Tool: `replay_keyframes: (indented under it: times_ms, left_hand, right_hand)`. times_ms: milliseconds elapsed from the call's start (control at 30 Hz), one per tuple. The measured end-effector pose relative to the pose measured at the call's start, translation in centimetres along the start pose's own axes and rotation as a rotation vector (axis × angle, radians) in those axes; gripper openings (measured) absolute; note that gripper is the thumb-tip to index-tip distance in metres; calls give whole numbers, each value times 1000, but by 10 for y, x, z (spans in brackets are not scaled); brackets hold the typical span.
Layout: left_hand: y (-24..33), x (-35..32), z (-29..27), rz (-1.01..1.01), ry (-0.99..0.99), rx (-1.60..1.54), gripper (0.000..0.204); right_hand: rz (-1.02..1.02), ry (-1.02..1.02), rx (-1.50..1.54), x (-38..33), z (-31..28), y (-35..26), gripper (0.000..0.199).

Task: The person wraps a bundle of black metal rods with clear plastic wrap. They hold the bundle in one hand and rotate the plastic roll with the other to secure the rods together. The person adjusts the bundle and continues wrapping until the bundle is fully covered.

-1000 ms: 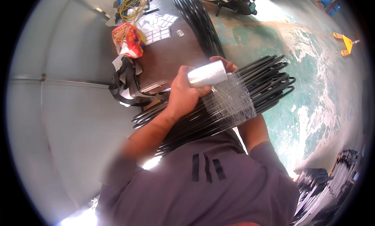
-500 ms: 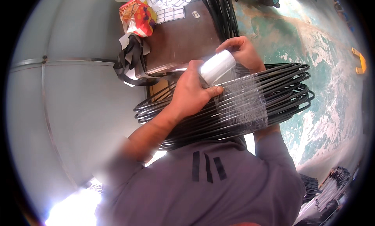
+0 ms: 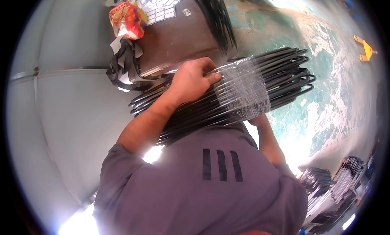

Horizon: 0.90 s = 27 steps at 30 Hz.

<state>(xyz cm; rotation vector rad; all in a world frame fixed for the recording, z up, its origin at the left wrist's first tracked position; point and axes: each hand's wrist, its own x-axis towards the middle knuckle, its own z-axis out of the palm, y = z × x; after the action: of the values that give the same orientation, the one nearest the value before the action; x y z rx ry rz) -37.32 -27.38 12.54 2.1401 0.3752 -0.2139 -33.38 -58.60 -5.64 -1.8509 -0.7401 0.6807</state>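
Red bag (image 3: 128, 21): far left, contents unclear.
Film (image 3: 245, 90): crinkled, around black tubing (image 3: 286, 78).
My left hand (image 3: 191, 79): clamped on tubing.
Right hand (image 3: 257, 120): can't tell.

- Head view: wide fisheye, looking down over a grey-purple cloth shirt (image 3: 195, 202)
- Near, mid-picture: bundle of long black loops (image 3: 199, 109)
- Farther: patchy green-and-white floor (image 3: 325, 113)

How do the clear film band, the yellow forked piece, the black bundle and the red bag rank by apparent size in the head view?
Largest to smallest:
1. black bundle
2. clear film band, around it
3. red bag
4. yellow forked piece, farther off, so its true size is unsure
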Motion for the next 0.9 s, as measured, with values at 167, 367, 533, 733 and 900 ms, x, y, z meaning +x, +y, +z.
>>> replay_keyframes:
  times_ms: [167,367,533,733,900]
  left_hand:
    - [-14,10,4,-17,-40,-75,24]
    - [1,4,2,-25,27,21,36]
    - [-14,3,6,-55,25,-13,35]
    - [-13,0,15,41,103,98,35]
    - [-11,5,16,77,86,54,30]
  right_hand:
    - [91,100,181,-10,32,-34,58]
    - [189,-165,98,12,22,-77,54]
    - [79,-286,-42,25,64,-53,52]
    - [-54,145,317,130,74,14,54]
    - [-106,290,445,141,83,37,51]
